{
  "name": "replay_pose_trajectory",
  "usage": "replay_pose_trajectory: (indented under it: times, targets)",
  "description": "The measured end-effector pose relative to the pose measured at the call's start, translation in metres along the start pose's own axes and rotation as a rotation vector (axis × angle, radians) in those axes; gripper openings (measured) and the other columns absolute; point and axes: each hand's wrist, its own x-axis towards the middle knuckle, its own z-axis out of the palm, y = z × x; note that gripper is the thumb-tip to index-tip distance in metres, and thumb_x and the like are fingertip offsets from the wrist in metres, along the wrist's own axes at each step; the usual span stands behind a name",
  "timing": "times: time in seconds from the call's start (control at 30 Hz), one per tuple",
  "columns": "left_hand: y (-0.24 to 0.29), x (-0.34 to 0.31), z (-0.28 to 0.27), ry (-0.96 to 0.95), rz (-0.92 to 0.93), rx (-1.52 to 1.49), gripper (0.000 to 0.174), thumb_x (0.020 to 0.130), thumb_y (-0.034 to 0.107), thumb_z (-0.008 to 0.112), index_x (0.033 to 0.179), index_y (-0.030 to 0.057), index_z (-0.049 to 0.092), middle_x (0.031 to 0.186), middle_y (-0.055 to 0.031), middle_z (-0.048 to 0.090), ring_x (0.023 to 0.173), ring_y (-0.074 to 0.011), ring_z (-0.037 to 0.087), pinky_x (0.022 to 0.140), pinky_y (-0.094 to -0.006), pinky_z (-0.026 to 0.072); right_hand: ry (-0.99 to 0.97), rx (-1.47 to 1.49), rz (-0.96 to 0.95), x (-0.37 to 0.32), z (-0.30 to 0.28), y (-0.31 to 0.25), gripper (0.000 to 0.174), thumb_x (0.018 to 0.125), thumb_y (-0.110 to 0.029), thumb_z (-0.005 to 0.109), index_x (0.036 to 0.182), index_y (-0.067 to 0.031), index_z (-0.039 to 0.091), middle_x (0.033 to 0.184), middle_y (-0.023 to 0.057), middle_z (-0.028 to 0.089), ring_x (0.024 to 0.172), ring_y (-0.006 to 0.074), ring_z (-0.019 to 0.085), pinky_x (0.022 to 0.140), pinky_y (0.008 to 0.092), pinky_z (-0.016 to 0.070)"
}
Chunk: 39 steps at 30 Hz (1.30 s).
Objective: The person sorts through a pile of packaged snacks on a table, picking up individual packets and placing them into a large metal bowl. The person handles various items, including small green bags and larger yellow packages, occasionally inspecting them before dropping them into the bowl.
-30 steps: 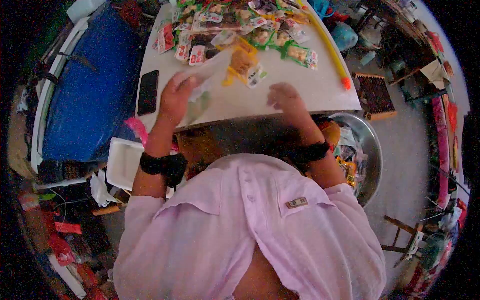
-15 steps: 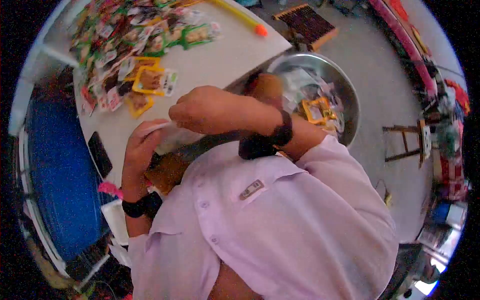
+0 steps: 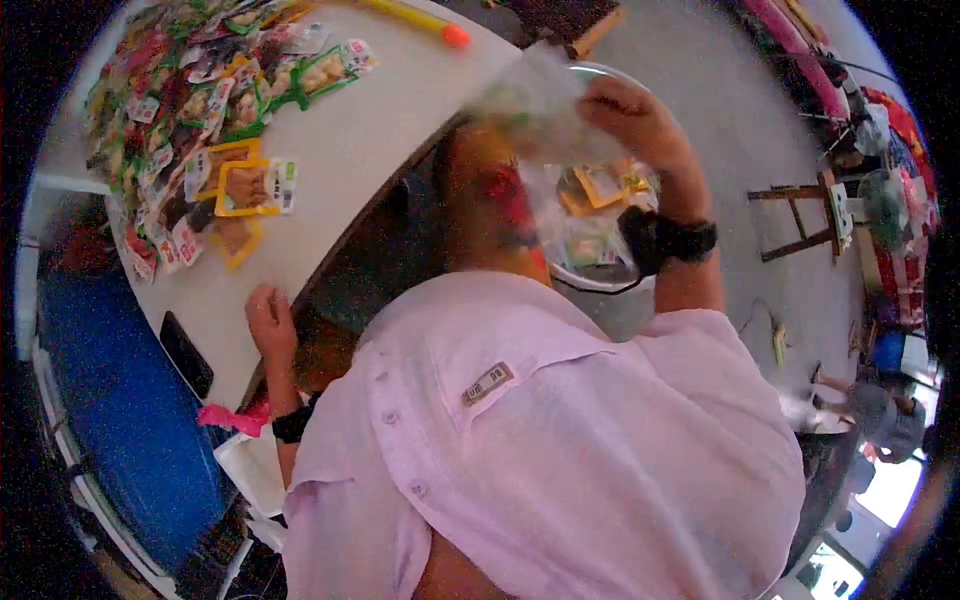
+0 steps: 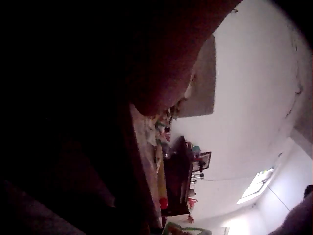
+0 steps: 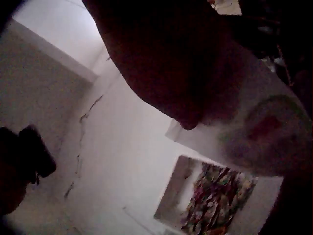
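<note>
Clear plastic bag [image 3: 535, 105] held up over the metal basin [image 3: 600, 287] beside the counter [image 3: 380, 130], gathered in the right grip [image 3: 630, 115] with fingers curled round it. Left grip [image 3: 268, 318] loose and empty, resting on the counter edge near a dark phone [image 3: 186, 355]. Snack packets [image 3: 200, 110] heaped farther along.

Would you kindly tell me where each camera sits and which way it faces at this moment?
Head: on the head, faces down at the table, packets and bowl; shows the shirt, the left hand at the table edge, the right hand gripping a bag over the bowl.
Left wrist: on that wrist, faces up at the ceiling; the left hand is a dark shape.
Right wrist: likewise faces up; shows the dark right hand and bag.
Head and right wrist share that hand and bag.
</note>
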Motion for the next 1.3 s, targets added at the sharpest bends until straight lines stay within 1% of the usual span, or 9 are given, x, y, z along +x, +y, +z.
replay_pose_trajectory:
  times: [0.03, 0.37, 0.53, 0.73, 1.0, 1.13, 1.2, 1.23, 1.3]
  targets:
    - [-0.004, -0.003, 0.003, 0.046, 0.176, 0.192, 0.017, 0.073, 0.010, 0.048, 0.087, -0.0005, 0.047, 0.090, -0.0127, 0.049, 0.087, -0.0269, 0.045, 0.078, -0.0347, 0.0338, 0.057, 0.120, 0.044, -0.004, -0.009, 0.020, 0.009, 0.074, -0.012, 0.052, 0.075, -0.0036, 0.050, 0.067, -0.0050, 0.045, 0.064, 0.0040, 0.042, 0.059, 0.0178, 0.0354]
    - [-0.005, -0.002, 0.010, 0.091, 0.240, 0.215, 0.015, 0.072, 0.010, 0.046, 0.083, 0.0001, 0.047, 0.088, -0.0148, 0.048, 0.086, -0.0319, 0.043, 0.078, -0.0391, 0.0329, 0.043, -0.548, 0.403, -0.064, -0.030, 0.218, 0.013, 0.072, -0.015, 0.049, 0.073, -0.0014, 0.051, 0.062, 0.0032, 0.049, 0.058, 0.0112, 0.047, 0.053, 0.0258, 0.0386]
    - [0.002, 0.001, 0.012, 0.074, 0.240, 0.278, 0.015, 0.073, 0.010, 0.046, 0.083, -0.0009, 0.047, 0.088, -0.0156, 0.048, 0.086, -0.0321, 0.043, 0.079, -0.0400, 0.0326, 0.101, -0.687, 0.821, -0.120, -0.054, 0.354, 0.021, 0.069, -0.021, 0.050, 0.074, -0.0007, 0.052, 0.066, 0.0124, 0.054, 0.061, 0.0223, 0.053, 0.056, 0.0329, 0.0403]
    - [0.000, 0.001, 0.014, 0.089, 0.238, 0.251, 0.015, 0.072, 0.009, 0.046, 0.083, -0.0008, 0.047, 0.089, -0.0155, 0.048, 0.087, -0.0316, 0.043, 0.079, -0.0387, 0.0329, 0.397, -0.694, 0.538, -0.129, -0.056, 0.302, 0.022, 0.068, -0.022, 0.048, 0.072, -0.0014, 0.053, 0.071, 0.0183, 0.054, 0.067, 0.0328, 0.051, 0.059, 0.0371, 0.0403]
    - [0.000, -0.002, 0.011, 0.050, 0.159, 0.208, 0.016, 0.071, 0.008, 0.047, 0.084, -0.0008, 0.048, 0.090, -0.0158, 0.048, 0.087, -0.0311, 0.043, 0.078, -0.0378, 0.0332, 0.161, -0.977, 0.435, -0.119, -0.003, 0.380, 0.024, 0.069, -0.022, 0.047, 0.080, -0.0015, 0.052, 0.076, 0.0188, 0.053, 0.072, 0.0329, 0.050, 0.063, 0.0391, 0.0389]
    - [-0.009, -0.011, 0.009, 0.049, 0.120, 0.135, 0.016, 0.070, 0.009, 0.048, 0.083, -0.0007, 0.047, 0.088, -0.0165, 0.048, 0.086, -0.0321, 0.043, 0.078, -0.0379, 0.0334, -0.027, -1.041, 0.360, -0.066, 0.062, 0.320, 0.023, 0.069, -0.020, 0.047, 0.084, -0.0019, 0.052, 0.079, 0.0193, 0.053, 0.071, 0.0326, 0.050, 0.064, 0.0384, 0.0388]
    - [-0.011, -0.030, 0.005, 0.140, 0.224, 0.286, 0.016, 0.068, 0.009, 0.049, 0.082, 0.0000, 0.047, 0.086, -0.0164, 0.048, 0.084, -0.0329, 0.044, 0.077, -0.0386, 0.0336, 0.127, -0.508, 0.396, -0.044, 0.079, 0.225, 0.014, 0.072, -0.012, 0.046, 0.083, -0.0042, 0.050, 0.071, 0.0095, 0.052, 0.070, 0.0229, 0.048, 0.066, 0.0322, 0.0387]
    - [-0.002, -0.032, -0.001, 0.168, 0.143, 0.217, 0.017, 0.068, 0.009, 0.050, 0.082, 0.0003, 0.046, 0.086, -0.0162, 0.049, 0.084, -0.0328, 0.045, 0.076, -0.0389, 0.0341, 0.272, -0.195, 0.181, -0.038, 0.093, 0.233, 0.015, 0.072, -0.012, 0.047, 0.083, -0.0032, 0.050, 0.073, 0.0092, 0.052, 0.070, 0.0219, 0.048, 0.067, 0.0314, 0.0386]
    - [0.006, -0.040, -0.012, 0.243, 0.056, 0.167, 0.018, 0.067, 0.008, 0.051, 0.082, 0.0005, 0.047, 0.085, -0.0157, 0.049, 0.082, -0.0324, 0.045, 0.075, -0.0393, 0.0353, 0.293, -0.363, 0.143, -0.015, 0.095, 0.206, 0.017, 0.074, -0.011, 0.049, 0.087, -0.0009, 0.050, 0.082, 0.0092, 0.052, 0.075, 0.0199, 0.048, 0.069, 0.0290, 0.0386]
